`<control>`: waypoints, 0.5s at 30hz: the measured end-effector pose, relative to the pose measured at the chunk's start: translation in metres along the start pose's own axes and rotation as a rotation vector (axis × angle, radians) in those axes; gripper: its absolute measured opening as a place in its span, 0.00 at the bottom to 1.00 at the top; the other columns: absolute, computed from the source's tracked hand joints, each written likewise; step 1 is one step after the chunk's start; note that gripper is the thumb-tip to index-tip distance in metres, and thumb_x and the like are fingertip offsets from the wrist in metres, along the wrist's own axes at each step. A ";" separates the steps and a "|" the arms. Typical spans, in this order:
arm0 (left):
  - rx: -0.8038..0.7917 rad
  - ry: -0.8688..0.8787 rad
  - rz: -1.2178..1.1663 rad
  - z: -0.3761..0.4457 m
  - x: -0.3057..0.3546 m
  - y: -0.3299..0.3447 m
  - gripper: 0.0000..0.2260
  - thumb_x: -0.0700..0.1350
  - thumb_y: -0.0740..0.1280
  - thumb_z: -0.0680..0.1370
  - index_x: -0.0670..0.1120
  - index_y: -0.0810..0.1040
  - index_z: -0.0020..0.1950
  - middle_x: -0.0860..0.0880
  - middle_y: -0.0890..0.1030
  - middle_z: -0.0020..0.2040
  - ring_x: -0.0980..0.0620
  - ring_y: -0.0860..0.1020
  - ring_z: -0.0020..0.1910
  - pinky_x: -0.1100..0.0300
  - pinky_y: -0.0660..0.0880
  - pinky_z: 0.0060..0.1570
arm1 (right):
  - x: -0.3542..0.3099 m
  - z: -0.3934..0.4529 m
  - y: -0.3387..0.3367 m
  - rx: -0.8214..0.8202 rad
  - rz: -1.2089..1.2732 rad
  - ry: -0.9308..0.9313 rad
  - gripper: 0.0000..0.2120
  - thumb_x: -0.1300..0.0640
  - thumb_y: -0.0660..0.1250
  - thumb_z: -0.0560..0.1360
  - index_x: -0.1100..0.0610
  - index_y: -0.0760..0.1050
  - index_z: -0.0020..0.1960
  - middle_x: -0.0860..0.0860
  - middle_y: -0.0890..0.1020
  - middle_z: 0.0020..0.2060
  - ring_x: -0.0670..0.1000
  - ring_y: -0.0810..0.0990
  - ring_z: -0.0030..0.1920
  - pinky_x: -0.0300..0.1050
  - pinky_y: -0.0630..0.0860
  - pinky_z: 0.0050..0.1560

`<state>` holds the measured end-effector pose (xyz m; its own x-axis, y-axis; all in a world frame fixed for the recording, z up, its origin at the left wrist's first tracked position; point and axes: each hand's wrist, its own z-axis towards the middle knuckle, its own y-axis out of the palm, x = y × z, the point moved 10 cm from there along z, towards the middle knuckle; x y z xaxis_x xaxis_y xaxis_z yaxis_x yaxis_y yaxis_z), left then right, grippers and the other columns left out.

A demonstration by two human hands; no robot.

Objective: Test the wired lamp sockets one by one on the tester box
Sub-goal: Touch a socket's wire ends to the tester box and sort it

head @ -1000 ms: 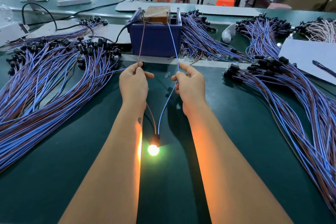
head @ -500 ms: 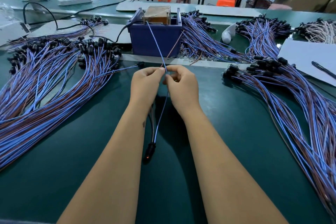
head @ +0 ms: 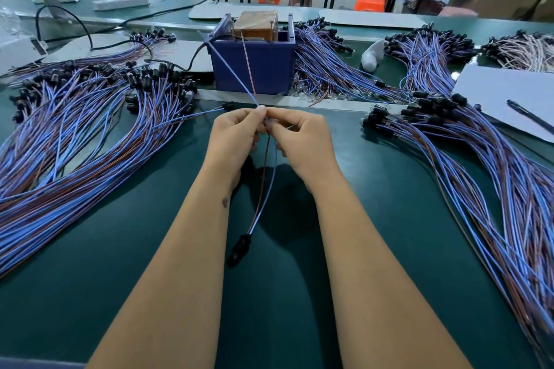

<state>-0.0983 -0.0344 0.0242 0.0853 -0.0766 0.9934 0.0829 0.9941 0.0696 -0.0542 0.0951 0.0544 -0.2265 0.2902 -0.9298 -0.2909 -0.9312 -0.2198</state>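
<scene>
In the head view, both hands are brought together at the middle of the green tabletop [head: 90, 293], just in front of the blue tester box [head: 254, 66]. The left hand [head: 233, 141] is closed in a pinch on the 2 wires of 1 lamp socket lead, a blue wire [head: 230, 72] and a brown wire [head: 248, 64]. The right hand [head: 302, 141] is curled against it, its fingertips [head: 271, 112] pinching the same wires at the same spot. From this shared grip the free wire ends are seen rising towards the tester box, the 2 spread apart. Below the grip the wires hang down between the forearms to the black lamp socket [head: 238, 249], which lies on the tabletop, unlit. Large piles of wired sockets are spread on the left [head: 60, 135] and on the right [head: 494, 174] of the hands.
</scene>
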 end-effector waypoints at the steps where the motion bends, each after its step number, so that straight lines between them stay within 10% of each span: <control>1: 0.013 0.000 -0.009 0.001 0.000 -0.001 0.14 0.46 0.66 0.80 0.48 0.80 0.35 0.54 0.76 0.30 0.58 0.69 0.29 0.63 0.67 0.33 | 0.000 0.000 0.002 -0.015 0.006 0.002 0.13 0.65 0.68 0.76 0.58 0.82 0.59 0.43 0.80 0.35 0.38 0.74 0.31 0.35 0.71 0.39; 11: 0.251 -0.123 -0.657 0.001 -0.005 -0.027 0.10 0.40 0.62 0.81 0.44 0.77 0.40 0.53 0.77 0.27 0.58 0.73 0.25 0.66 0.73 0.28 | 0.023 -0.009 0.034 -0.306 -0.050 0.160 0.07 0.55 0.73 0.73 0.57 0.82 0.39 0.42 0.67 0.22 0.41 0.63 0.23 0.30 0.61 0.25; 15: 0.192 -0.099 -0.749 -0.002 -0.001 -0.028 0.08 0.39 0.63 0.80 0.44 0.75 0.40 0.51 0.79 0.30 0.57 0.76 0.28 0.66 0.74 0.30 | 0.012 -0.008 0.027 -0.175 -0.043 0.087 0.07 0.57 0.72 0.75 0.59 0.81 0.39 0.42 0.70 0.22 0.43 0.66 0.26 0.39 0.67 0.32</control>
<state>-0.0988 -0.0620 0.0211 -0.0156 -0.7348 0.6781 -0.0905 0.6764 0.7309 -0.0575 0.0715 0.0345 -0.1335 0.3175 -0.9388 -0.1309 -0.9446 -0.3008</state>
